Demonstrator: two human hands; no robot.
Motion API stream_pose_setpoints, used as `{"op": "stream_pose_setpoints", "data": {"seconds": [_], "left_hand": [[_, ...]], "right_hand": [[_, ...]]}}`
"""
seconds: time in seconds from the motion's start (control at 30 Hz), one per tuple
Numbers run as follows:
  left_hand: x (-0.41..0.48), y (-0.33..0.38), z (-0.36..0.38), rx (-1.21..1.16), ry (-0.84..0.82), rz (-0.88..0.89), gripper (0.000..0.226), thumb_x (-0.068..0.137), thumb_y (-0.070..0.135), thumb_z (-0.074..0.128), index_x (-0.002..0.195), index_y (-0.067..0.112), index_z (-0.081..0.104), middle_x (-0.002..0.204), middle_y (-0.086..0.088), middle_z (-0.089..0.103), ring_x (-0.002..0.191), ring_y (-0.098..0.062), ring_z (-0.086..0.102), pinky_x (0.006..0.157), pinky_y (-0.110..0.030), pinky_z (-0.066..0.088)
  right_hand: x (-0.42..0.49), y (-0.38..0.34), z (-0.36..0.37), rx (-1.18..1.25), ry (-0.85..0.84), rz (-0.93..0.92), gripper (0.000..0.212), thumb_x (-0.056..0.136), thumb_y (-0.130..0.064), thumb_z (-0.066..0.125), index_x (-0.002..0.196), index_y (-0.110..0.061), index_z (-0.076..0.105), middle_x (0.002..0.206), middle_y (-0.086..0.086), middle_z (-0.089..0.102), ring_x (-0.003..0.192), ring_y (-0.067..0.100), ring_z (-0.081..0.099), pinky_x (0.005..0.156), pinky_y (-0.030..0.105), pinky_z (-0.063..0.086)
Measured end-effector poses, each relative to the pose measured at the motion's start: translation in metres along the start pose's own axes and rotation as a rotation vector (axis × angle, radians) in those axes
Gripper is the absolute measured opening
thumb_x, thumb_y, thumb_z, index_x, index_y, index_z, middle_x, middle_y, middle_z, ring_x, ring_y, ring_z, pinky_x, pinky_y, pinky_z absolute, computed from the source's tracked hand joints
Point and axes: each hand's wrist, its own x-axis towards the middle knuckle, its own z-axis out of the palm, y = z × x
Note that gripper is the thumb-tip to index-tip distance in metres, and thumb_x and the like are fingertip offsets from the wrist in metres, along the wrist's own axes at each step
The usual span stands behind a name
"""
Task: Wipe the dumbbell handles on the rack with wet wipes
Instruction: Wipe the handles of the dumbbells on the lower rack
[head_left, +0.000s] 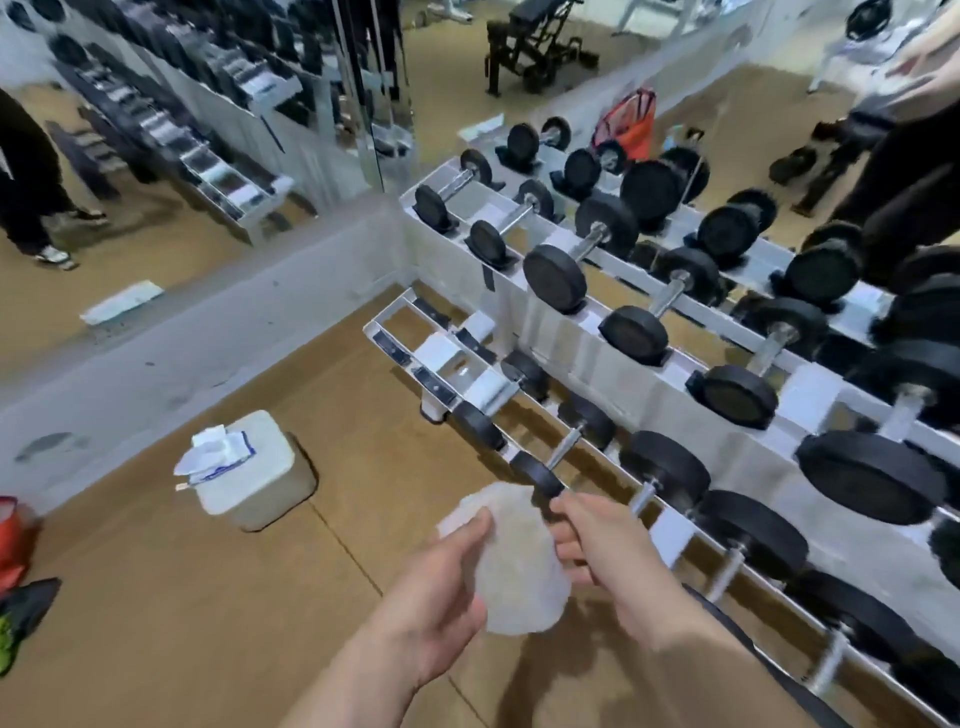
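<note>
We hold a crumpled white wet wipe (514, 561) between both hands, low in the near middle of the scene, above the tan floor (156, 597). Our left hand (441, 587) has its grip closed on the wipe's left side, with the thumb laid across the front and the fingers behind. Our right hand (608, 551) grips the wipe's right edge with curled fingers.

The wipe touches no weight. It hangs just on the near side of the small dumbbell (537, 475) at the left end of the lower tier, whose steel handle (565, 446) slants away to the far right.

The white rack (550, 317) runs from the far left to the near right along the right side of the scene. Black round-headed upper dumbbells (556, 278) sit in a row on its top tier, larger toward the right.

On the floor to the left stands a white box (270, 483) with an opened pack of wipes (215, 454) lying on its lid. A mirror wall (182, 130) fills the far left. An orange bag (631, 124) sits beyond the rack, and another person's dark trouser legs (904, 192) show at the far right.
</note>
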Motion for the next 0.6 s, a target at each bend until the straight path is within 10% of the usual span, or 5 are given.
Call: {"op": "stream_pose_setpoints", "data": {"seconds": [0.23, 0.37, 0.5, 0.6], "left_hand": [[0.130, 0.087, 0.011, 0.165, 0.086, -0.103, 0.033, 0.108, 0.033, 0.052, 0.134, 0.016, 0.062, 0.116, -0.004, 0.078, 0.098, -0.016, 0.077, 0.067, -0.027, 0.060], [0.225, 0.137, 0.015, 0.297, 0.142, -0.083, 0.027, 0.107, 0.044, 0.050, 0.121, 0.023, 0.060, 0.093, 0.018, 0.070, 0.077, 0.001, 0.063, 0.080, -0.026, 0.042], [0.312, 0.168, -0.001, 0.428, 0.281, -0.038, 0.026, 0.107, 0.038, 0.053, 0.112, 0.015, 0.064, 0.075, 0.006, 0.071, 0.063, -0.009, 0.064, 0.077, -0.036, 0.060], [0.372, 0.184, -0.018, 0.569, 0.387, 0.001, 0.032, 0.107, 0.039, 0.051, 0.101, 0.015, 0.071, 0.069, 0.000, 0.071, 0.060, -0.013, 0.063, 0.063, -0.032, 0.053]], "right_hand": [[0.146, -0.065, 0.008, 0.118, 0.036, 0.098, 0.024, 0.102, -0.027, 0.060, 0.111, -0.008, 0.071, 0.083, 0.015, 0.076, 0.072, 0.027, 0.071, 0.070, 0.040, 0.059], [0.256, -0.095, 0.014, 0.172, 0.041, 0.173, 0.015, 0.103, -0.026, 0.060, 0.106, -0.015, 0.069, 0.078, 0.011, 0.078, 0.077, 0.025, 0.075, 0.064, 0.034, 0.058], [0.332, -0.102, 0.021, 0.251, 0.056, 0.236, 0.017, 0.107, -0.025, 0.054, 0.110, -0.017, 0.068, 0.091, 0.016, 0.079, 0.086, 0.029, 0.076, 0.089, 0.047, 0.060], [0.376, -0.080, 0.029, 0.334, 0.092, 0.248, 0.026, 0.108, -0.033, 0.052, 0.118, -0.014, 0.068, 0.092, 0.015, 0.079, 0.081, 0.027, 0.075, 0.076, 0.038, 0.059]]}}
